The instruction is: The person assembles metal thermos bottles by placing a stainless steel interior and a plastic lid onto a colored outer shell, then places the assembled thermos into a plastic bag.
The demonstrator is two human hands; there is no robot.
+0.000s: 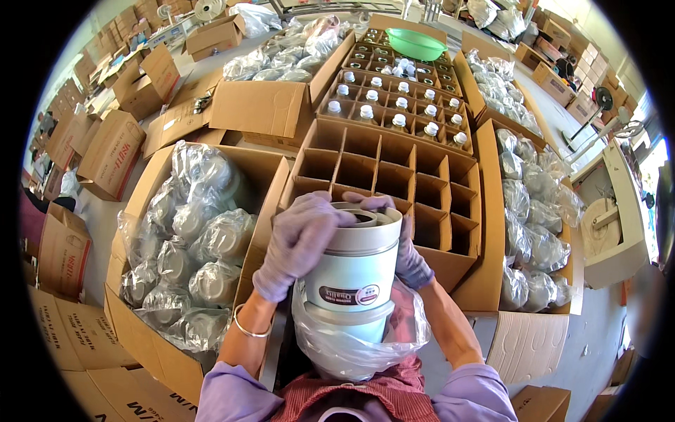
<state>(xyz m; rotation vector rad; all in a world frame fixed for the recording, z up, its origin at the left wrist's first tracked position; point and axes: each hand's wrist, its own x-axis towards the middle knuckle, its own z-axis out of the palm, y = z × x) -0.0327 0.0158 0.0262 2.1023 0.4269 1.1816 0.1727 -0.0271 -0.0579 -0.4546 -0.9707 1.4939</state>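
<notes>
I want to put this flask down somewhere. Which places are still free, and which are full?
Free: the empty cells of the divided box, between the hands and the rows of bottles. Crowded: the left box and the right box, both packed with wrapped flasks. The left hand and right hand hold the flask.

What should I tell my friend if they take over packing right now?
Left hand: gloved, gripping the top rim of the pale flask.
Right hand: gloved, steadying the flask's far side.
The flask stands upright, its lower part in a clear plastic bag pushed down around it.
Done: the far rows of the divided carton hold capped flasks.
Left: the near cells are empty; the box on the left holds many bagged flasks.
</notes>
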